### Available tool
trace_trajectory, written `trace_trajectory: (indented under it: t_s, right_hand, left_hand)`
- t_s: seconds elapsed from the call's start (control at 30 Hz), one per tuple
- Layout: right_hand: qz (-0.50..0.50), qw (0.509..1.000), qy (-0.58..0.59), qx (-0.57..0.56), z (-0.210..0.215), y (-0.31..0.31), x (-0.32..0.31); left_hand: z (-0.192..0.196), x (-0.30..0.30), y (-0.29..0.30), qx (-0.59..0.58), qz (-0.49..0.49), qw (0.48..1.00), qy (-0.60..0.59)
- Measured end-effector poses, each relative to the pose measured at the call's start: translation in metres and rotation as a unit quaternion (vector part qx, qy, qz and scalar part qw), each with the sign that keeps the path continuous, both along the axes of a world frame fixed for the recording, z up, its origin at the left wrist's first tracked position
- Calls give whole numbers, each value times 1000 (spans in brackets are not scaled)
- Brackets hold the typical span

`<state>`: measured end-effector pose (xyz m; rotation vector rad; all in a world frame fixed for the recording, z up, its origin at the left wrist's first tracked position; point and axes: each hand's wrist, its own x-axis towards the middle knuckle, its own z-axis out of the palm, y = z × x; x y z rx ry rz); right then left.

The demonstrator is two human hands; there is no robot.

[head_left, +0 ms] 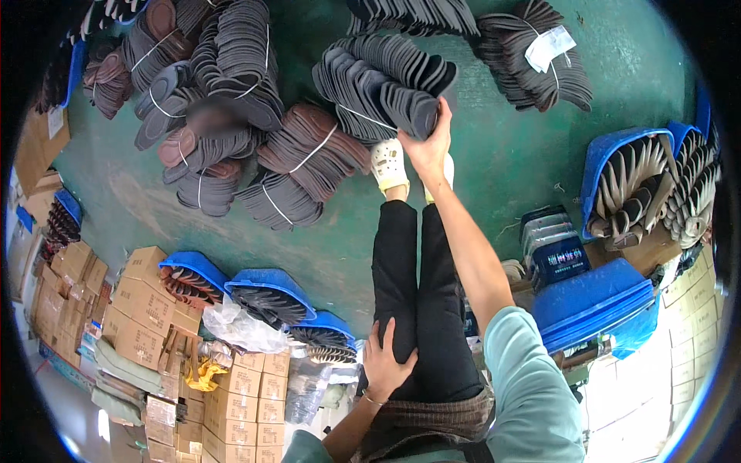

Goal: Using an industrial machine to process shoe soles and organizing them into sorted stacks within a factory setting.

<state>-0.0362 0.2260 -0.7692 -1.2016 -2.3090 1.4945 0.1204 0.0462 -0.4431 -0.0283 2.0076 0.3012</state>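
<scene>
A bundle of dark grey shoe insoles (378, 81), tied with white string, lies on the green floor just beyond my feet. My right hand (429, 147) reaches down to its near end and grips it, thumb on the left side and fingers on the right. My left hand (387, 361) rests on my left thigh with its fingers apart, holding nothing. Left of the gripped bundle lies a brown-topped bundle of insoles (312, 147). Another tied bundle (532, 58), with a white paper tag (549, 48), lies at the far right.
More tied insole bundles (239, 54) are heaped at the far left. Blue bins (270, 282) of shoe parts stand at left, near cardboard boxes (139, 309). At right are a bin of soles (629, 181) and stacked blue bins (594, 301). My feet wear pale clogs (388, 163).
</scene>
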Motion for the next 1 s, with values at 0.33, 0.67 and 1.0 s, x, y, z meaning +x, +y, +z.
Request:
trace_trajectory:
  t_s: [0.33,0.67,1.0]
  right_hand:
    - [-15,999,34,16,140,35,65]
    - [-56,994,67,62,223,65,80]
    - [-175,983,-11,-55,287,101,91]
  left_hand:
    - [4,5,-7,3,-7,1000,24]
    - [11,23,-2,-23,-35,999,31]
    - [17,17,6,-30,-30,999,27]
